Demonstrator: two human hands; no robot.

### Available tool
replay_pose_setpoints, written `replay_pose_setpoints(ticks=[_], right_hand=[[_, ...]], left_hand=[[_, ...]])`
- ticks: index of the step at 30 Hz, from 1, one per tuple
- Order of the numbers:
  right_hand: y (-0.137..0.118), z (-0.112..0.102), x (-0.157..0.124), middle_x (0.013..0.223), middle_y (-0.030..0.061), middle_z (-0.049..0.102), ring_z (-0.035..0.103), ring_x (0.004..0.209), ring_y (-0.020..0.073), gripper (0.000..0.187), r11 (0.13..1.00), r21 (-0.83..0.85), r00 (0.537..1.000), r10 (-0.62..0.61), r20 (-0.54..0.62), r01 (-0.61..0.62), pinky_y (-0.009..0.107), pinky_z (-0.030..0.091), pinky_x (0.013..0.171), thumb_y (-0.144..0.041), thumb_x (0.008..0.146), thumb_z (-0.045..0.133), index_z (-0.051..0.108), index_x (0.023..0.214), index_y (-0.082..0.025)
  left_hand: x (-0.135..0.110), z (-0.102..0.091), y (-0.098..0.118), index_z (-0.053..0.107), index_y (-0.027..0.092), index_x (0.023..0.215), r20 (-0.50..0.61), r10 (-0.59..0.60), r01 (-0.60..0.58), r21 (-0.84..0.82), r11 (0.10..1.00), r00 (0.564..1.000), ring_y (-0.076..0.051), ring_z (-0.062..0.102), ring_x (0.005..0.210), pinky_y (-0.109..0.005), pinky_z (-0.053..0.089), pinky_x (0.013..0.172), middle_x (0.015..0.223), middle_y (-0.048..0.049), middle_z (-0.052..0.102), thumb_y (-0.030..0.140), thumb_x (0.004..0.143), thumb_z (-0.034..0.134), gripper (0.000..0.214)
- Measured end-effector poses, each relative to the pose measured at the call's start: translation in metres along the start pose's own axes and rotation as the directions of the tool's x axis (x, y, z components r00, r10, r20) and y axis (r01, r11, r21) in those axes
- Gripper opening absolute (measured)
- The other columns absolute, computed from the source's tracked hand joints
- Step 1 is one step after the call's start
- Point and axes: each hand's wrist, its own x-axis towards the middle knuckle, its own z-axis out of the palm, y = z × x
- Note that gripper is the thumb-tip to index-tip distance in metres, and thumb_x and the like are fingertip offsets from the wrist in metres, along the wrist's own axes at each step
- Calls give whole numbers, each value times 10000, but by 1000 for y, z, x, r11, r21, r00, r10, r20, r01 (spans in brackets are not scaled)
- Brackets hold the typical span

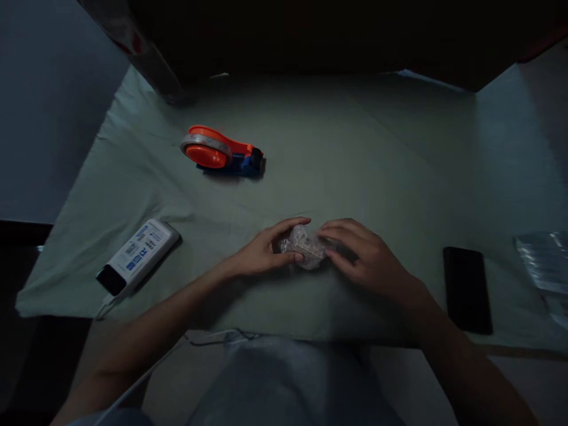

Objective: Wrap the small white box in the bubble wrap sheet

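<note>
Near the front middle of the cloth-covered table is a small bundle in clear bubble wrap point(306, 247); what lies inside it is not clear. My left hand point(270, 248) grips its left side, thumb in front and fingers behind. From the right, my right hand point(361, 254) has its thumb and fingertips closed on the wrap's other edge. Beyond the hands, to the left, an orange and blue tape dispenser point(224, 152) holds a roll of tape.
A white power bank point(138, 255) with a cable plugged in lies at the left. On the right are a black phone point(467, 290) and a shiny clear plastic sheet point(544, 260). A large dark panel point(328, 35) stands across the back of the green tablecloth point(377, 160).
</note>
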Motion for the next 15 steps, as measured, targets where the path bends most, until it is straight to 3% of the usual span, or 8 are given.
replay_pose_setpoints(ticks=[4, 8, 12, 15], right_hand=[[-9, 2, 1, 1105, 92, 652, 602, 1032, 228, 345, 980, -187, 994, -54, 94, 71, 411, 517, 864, -130, 878, 461, 571, 1194, -211], [-8, 7, -1, 1004, 91, 698, 642, 916, 225, 272, 921, -343, 981, -149, 125, 184, 392, 528, 789, -160, 900, 462, 611, 1127, -178], [-5, 12, -2, 888, 81, 713, 648, 803, 200, 200, 888, -387, 968, -235, 84, 249, 345, 527, 714, -147, 890, 481, 657, 984, -159], [-4, 15, -1, 841, 80, 709, 642, 761, 194, 214, 906, -356, 974, -218, 67, 228, 337, 520, 681, -140, 886, 463, 666, 946, -166]], left_hand=[[-1, -1, 0, 440, 288, 1360, 16, -19, 18, 75, 997, 1000, -243, 523, 1200, -373, 448, 995, 1349, -67, 517, 374, 785, 689, 633], [-1, -2, 3, 445, 272, 1360, 41, -69, 64, 93, 994, 997, -237, 574, 1128, -355, 490, 930, 1271, -64, 583, 391, 803, 663, 610], [-1, -1, 8, 464, 211, 1345, 64, -122, 120, 37, 992, 990, -221, 619, 1045, -329, 514, 872, 1161, -72, 648, 387, 843, 601, 549], [-1, 0, 10, 481, 180, 1333, 77, -134, 130, 51, 990, 988, -220, 623, 1041, -336, 507, 885, 1158, -81, 653, 373, 837, 592, 543]])
